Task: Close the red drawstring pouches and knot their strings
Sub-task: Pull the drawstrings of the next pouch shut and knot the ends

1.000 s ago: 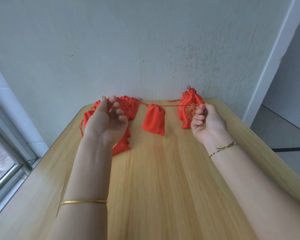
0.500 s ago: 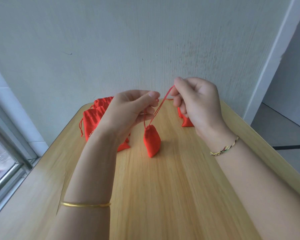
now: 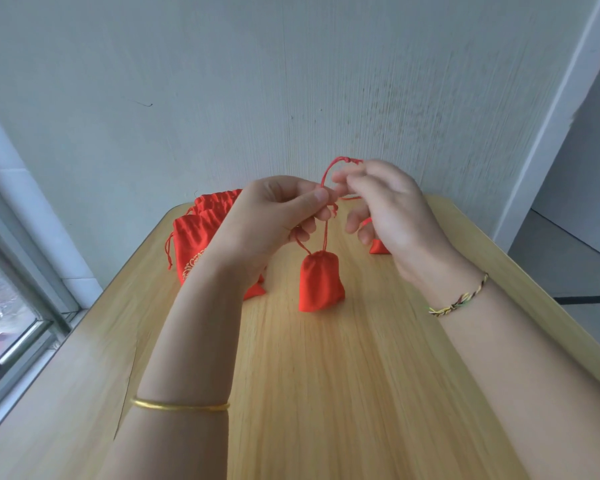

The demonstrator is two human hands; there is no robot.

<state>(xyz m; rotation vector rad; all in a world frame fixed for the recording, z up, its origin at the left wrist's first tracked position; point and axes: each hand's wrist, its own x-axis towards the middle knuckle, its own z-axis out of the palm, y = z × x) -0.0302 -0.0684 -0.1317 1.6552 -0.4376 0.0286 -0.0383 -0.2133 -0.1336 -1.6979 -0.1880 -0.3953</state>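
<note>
A small red pouch (image 3: 319,282), its mouth drawn tight, hangs by its strings (image 3: 325,233) with its bottom near or on the wooden table (image 3: 326,393). My left hand (image 3: 274,216) pinches the strings just above the pouch. My right hand (image 3: 388,206) pinches the string ends, which arch in a loop (image 3: 336,164) above both hands. A pile of red pouches (image 3: 201,233) with gold embroidery lies at the back left, partly behind my left arm. A corner of another red pouch (image 3: 378,247) shows behind my right hand.
The table stands in a corner against a pale wall (image 3: 291,81). A window (image 3: 11,299) runs along the left side. The table's right edge drops to a grey floor (image 3: 575,271).
One second ago both hands pulled the strings wide apart with the pouch hanging between them. They have come together, lifted the strings, and a loop now arches over the fingers.
</note>
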